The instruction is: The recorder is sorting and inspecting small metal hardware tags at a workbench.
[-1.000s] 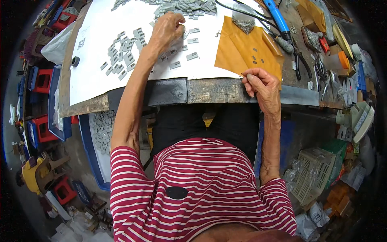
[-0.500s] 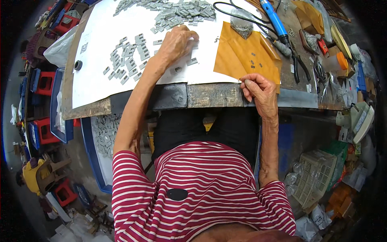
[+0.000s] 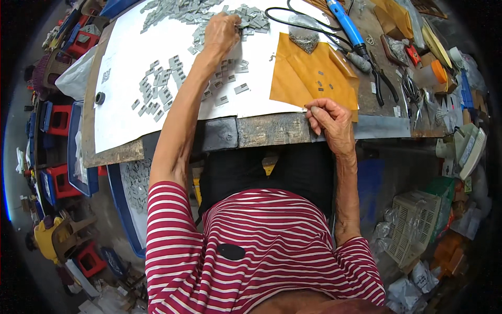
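Note:
Over the heap of small grey rectangular pieces (image 3: 254,20) at the far side, my left hand (image 3: 221,34) reaches out with bent fingers. Its fingertips are partly hidden among the pieces, so what they grip does not show. Below that wrist, more grey pieces with a dark spot lie loose, one single piece (image 3: 241,88) among them. Neat rows of such pieces (image 3: 166,77) stand to the left on the white sheet (image 3: 123,112). My right hand (image 3: 333,123) is closed in a pinch at the table's front edge, beside the orange-brown paper (image 3: 295,78); a tiny dark thing shows at its fingertips.
A blue pen-shaped power tool (image 3: 347,26) with a black cable and black-handled pliers (image 3: 384,78) lie at the right. A bag of small metal parts (image 3: 304,41) rests on the paper's far edge. A black ring (image 3: 100,98) sits at the left. A blue bin (image 3: 119,196) of grey pieces stands below.
My left hand has moved farther away, onto the heap, uncovering loose pieces below it. My right hand keeps its pinch in nearly the same place. The whole view has shifted slightly.

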{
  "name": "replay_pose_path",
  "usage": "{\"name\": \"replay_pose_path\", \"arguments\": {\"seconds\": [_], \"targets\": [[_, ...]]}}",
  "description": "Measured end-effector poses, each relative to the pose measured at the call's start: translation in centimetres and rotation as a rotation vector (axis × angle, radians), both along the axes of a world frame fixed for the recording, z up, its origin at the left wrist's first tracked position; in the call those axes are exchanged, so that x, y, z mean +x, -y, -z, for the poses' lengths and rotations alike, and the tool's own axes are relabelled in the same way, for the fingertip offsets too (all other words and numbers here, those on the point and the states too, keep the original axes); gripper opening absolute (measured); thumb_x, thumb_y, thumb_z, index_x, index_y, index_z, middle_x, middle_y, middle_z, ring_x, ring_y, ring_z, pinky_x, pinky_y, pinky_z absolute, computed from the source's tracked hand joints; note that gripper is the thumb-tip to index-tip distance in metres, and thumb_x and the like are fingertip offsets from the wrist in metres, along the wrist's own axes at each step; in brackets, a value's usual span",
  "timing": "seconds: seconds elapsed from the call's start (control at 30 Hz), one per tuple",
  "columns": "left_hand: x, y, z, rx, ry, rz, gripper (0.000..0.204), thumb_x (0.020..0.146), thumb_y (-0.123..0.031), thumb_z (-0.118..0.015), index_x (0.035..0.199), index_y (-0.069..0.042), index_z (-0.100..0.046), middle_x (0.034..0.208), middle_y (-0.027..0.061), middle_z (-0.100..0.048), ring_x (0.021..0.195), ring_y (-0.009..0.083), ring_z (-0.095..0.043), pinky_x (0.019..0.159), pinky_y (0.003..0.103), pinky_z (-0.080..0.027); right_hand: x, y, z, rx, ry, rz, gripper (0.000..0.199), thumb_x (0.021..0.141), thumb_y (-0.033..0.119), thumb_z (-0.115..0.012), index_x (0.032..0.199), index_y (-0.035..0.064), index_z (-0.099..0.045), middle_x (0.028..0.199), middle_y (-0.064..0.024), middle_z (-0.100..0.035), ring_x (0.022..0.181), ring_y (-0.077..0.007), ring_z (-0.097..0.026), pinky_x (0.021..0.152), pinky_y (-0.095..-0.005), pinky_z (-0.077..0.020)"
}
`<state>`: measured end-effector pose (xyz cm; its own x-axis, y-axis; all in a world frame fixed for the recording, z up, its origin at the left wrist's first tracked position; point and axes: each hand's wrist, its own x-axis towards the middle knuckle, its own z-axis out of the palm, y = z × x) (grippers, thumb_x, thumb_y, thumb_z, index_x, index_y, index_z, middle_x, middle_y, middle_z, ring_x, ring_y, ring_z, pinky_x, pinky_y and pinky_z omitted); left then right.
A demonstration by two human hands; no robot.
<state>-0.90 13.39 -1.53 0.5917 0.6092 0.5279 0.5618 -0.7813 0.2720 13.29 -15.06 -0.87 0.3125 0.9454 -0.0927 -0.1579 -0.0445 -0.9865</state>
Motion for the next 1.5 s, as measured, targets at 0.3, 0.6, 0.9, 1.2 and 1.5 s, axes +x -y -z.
{"name": "replay_pose_path", "arguments": {"seconds": [0.3,0.6,0.9,1.2,1.5], "targets": [[0.5,-1.3,1.4,0.259,-0.031,0.079,0.012,0.069,-0.009,-0.057,0.080,-0.012,-0.059,0.082,0.0079,-0.056,0.083,0.0274,-0.053,0.069,0.040,-0.043,-0.1,0.0,-0.2,-0.038,0.068,0.007,0.016,0.084,0.006,-0.053,0.093,-0.0062,-0.058,0.074,-0.0057,-0.058,0.056,-0.0057,-0.049,0.048,-0.0174,-0.0396],[0.0,-0.2,1.2,0.409,-0.170,0.060,0.013,0.079,-0.012,-0.055,0.092,-0.013,-0.055,0.093,0.0015,-0.056,0.089,0.0206,-0.051,0.071,0.036,-0.037,0.1,0.3,0.0,-0.010,0.099,0.004,0.014,0.082,0.005,-0.053,0.091,-0.0051,-0.060,0.069,-0.0036,-0.059,0.054,-0.0044,-0.051,0.045,-0.0165,-0.0407],[-0.7,2.1,-0.4,0.220,0.146,0.219,0.012,0.076,-0.004,-0.052,0.087,-0.007,-0.053,0.077,0.0100,-0.054,0.073,0.0281,-0.052,0.063,0.038,-0.039,2.5,-0.4,-3.4,0.005,0.505,0.091,0.013,0.082,0.005,-0.053,0.088,-0.0020,-0.061,0.067,-0.0019,-0.057,0.055,-0.0037,-0.049,0.045,-0.0178,-0.0377],[-0.8,11.2,-4.7,-0.642,0.614,0.265,0.018,0.086,-0.015,-0.051,0.085,0.002,-0.058,0.063,0.0056,-0.060,0.057,0.0093,-0.058,0.050,0.020,-0.045,6.5,-5.7,0.9,0.105,1.169,0.160,0.015,0.079,0.011,-0.054,0.085,-0.0024,-0.058,0.074,-0.0119,-0.061,0.067,-0.0180,-0.059,0.060,-0.0285,-0.0453],[-1.2,14.8,-3.9,-1.025,0.757,0.291,0.019,0.085,-0.014,-0.054,0.094,0.004,-0.057,0.070,0.0086,-0.062,0.058,0.0094,-0.057,0.053,0.020,-0.044,6.4,-6.5,1.7,0.139,1.450,0.115,0.010,0.079,0.010,-0.053,0.081,0.0005,-0.053,0.075,-0.0139,-0.056,0.068,-0.0297,-0.055,0.062,-0.0373,-0.0438]]}}
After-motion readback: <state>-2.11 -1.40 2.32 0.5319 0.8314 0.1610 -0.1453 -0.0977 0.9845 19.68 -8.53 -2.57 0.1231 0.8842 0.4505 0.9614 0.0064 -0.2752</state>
